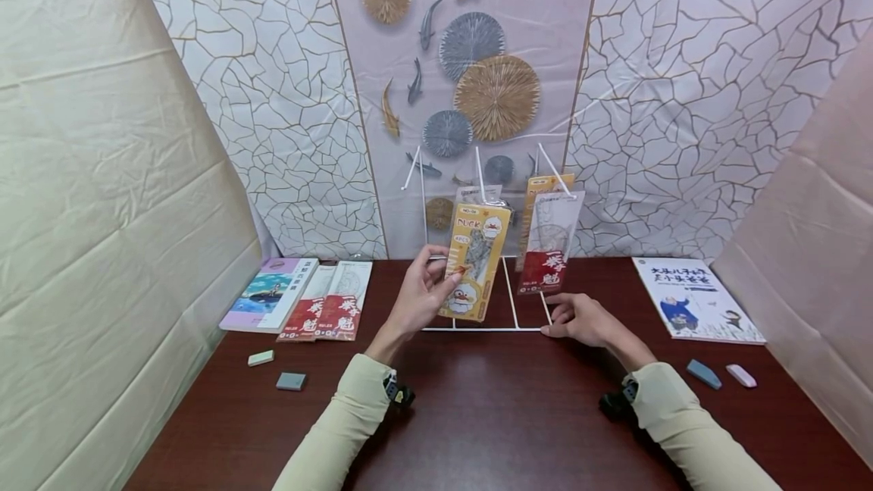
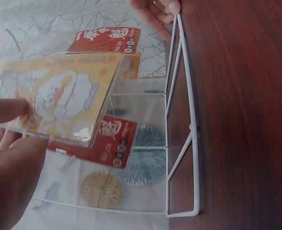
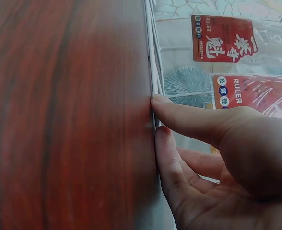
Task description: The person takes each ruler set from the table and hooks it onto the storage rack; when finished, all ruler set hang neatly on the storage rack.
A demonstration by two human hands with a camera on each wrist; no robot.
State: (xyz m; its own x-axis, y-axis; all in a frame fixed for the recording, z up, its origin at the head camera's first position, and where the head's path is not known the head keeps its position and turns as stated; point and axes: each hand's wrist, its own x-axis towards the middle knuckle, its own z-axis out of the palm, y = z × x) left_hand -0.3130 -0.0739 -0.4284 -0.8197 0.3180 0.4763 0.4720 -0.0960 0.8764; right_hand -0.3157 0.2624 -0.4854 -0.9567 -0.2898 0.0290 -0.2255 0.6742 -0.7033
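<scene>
My left hand pinches the lower left edge of a yellow packet marked DUCK, thumb in front and fingers behind. The packet's top is at the middle hook of a white wire display rack; whether it hangs there is unclear. Behind it, a red-and-white ruler packet shows in the left wrist view. On the rack's right hook hangs another ruler packet, with a yellow packet behind. My right hand pinches the front right corner of the rack's base, thumb and forefinger on the wire.
Left on the dark wooden table lie a purple-and-white book, two ruler packets, a green eraser and a grey-blue one. Right lie a white book, a blue eraser and a pink-white one.
</scene>
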